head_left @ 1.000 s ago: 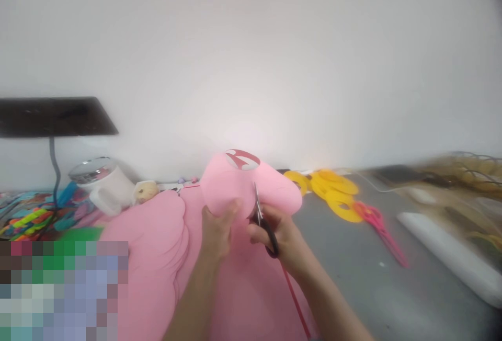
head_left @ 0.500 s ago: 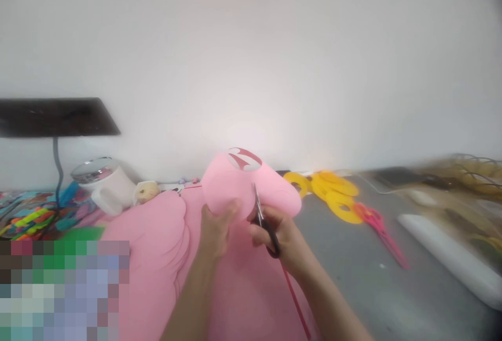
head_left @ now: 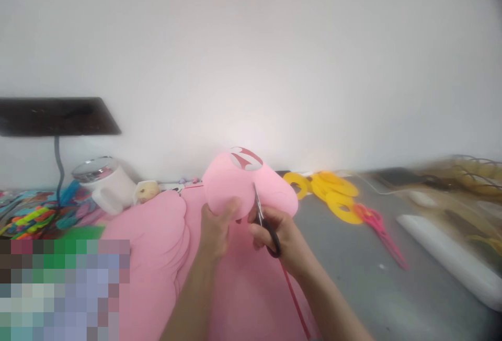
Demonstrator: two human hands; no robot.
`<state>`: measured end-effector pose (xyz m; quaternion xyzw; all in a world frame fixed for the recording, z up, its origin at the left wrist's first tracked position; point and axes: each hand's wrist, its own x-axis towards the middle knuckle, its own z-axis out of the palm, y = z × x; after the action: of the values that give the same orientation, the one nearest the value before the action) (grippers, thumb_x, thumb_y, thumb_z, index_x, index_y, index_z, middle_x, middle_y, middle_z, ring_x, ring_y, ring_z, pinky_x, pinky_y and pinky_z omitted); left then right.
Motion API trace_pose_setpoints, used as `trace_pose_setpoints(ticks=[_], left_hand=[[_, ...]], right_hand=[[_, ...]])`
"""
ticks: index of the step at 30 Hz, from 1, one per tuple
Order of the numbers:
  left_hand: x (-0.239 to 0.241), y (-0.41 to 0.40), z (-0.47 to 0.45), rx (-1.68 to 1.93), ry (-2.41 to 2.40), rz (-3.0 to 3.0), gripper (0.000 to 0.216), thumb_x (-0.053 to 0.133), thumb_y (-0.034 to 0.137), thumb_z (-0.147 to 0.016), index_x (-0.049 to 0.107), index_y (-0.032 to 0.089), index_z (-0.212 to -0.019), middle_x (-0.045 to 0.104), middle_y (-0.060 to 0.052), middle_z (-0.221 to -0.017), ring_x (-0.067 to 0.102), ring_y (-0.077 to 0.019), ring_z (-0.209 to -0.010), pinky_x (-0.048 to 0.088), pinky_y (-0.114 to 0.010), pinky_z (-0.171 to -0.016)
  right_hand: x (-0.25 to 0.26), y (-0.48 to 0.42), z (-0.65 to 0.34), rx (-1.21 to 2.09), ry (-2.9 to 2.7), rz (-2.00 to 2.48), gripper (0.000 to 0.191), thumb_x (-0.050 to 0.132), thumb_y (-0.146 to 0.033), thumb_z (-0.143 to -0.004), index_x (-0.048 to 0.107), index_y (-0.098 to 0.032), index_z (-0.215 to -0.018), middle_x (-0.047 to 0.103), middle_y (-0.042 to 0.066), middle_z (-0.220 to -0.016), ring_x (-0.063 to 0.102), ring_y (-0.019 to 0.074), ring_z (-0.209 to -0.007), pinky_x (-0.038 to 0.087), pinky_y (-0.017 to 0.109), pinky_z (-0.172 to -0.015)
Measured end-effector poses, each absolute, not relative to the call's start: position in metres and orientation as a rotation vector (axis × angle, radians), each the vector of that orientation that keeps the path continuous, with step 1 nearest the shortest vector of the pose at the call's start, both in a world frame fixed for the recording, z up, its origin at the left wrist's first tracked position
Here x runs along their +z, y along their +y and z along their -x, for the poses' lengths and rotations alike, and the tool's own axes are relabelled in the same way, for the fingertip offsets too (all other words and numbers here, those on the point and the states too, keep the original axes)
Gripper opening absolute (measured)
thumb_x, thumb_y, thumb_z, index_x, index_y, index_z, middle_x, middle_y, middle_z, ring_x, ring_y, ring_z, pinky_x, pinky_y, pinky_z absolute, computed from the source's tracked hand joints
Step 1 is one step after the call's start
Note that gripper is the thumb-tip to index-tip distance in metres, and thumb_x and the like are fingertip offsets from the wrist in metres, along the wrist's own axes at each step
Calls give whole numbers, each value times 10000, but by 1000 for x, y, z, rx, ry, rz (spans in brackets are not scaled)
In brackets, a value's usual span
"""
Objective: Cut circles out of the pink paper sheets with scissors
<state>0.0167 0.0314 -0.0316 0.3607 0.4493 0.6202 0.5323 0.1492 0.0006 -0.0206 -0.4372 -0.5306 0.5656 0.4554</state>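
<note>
My left hand [head_left: 217, 228] grips the lower left edge of a pink sheet of paper or foam [head_left: 227, 184], thumb on its face. The sheet is curved and raised, with a hole near its top edge and a dark red and white patch showing there. In my right hand [head_left: 280, 234] is a pair of scissors [head_left: 259, 210] with black handles, blades pointing up at the sheet beside a cut edge. The blades look nearly closed. A larger pink sheet [head_left: 251, 288] lies flat under my hands.
Stacked pink scalloped pieces [head_left: 152, 241] lie at the left. Yellow rings [head_left: 345, 207] and pink scissors [head_left: 382, 234] are on the grey table at the right, near a white roll [head_left: 447, 257]. A white mug [head_left: 113, 189] stands back left, below a dark panel [head_left: 58, 116].
The raised pink sheet has shifted slightly, its right part drawing in a little to the left. Both hands stay nearly in place, still holding the sheet and the scissors.
</note>
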Motion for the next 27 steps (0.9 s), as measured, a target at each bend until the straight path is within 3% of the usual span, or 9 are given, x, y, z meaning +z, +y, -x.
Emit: trace_pose_setpoints(ticks=[4, 9, 13, 17, 22, 27], left_hand=[[-28, 31, -19, 1502, 1036, -844, 315, 774, 344, -589, 553, 146, -484, 500, 17, -428, 440, -93, -417, 333, -238, -413], [-29, 29, -24, 1476, 1032, -880, 352, 767, 354, -605, 520, 161, -444, 454, 28, -381, 386, -81, -372, 277, -239, -386], [-31, 29, -22, 1440, 1116, -950, 416, 773, 349, -597, 453, 179, -394, 402, 42, -351, 336, -69, -351, 255, -241, -378], [-30, 29, -17, 1363, 1113, -1029, 441, 768, 340, -600, 423, 183, -376, 387, 41, -348, 333, -69, -355, 228, -239, -382], [-30, 29, -14, 1320, 1105, -1087, 442, 760, 329, -605, 410, 185, -376, 369, 43, -349, 311, -61, -356, 202, -236, -384], [-27, 27, -13, 1310, 1096, -1088, 400, 757, 276, -595, 422, 182, -398, 368, 50, -355, 304, -56, -349, 193, -228, -377]], right_hand=[[-18, 0, -148, 1409, -1302, 1087, 126, 659, -272, -707, 568, -191, -678, 508, -63, -506, 464, 95, -469, 378, 233, -488], [-17, 0, -148, 1412, -1291, 1052, 137, 653, -268, -708, 569, -183, -643, 538, -45, -537, 455, 94, -477, 392, 238, -495], [-18, 1, -151, 1412, -1325, 1014, 94, 652, -270, -726, 622, -180, -723, 558, -29, -587, 470, 115, -550, 423, 254, -548], [-22, 4, -153, 1364, -1351, 975, 193, 711, -346, -702, 634, -172, -734, 550, -11, -650, 442, 123, -597, 386, 256, -554], [-23, 6, -155, 1298, -1366, 1012, 292, 736, -421, -684, 567, -184, -672, 433, -45, -571, 342, 100, -534, 299, 238, -487], [-23, 5, -158, 1341, -1365, 981, 338, 752, -407, -655, 484, -200, -652, 433, -45, -587, 351, 103, -543, 314, 237, -493]])
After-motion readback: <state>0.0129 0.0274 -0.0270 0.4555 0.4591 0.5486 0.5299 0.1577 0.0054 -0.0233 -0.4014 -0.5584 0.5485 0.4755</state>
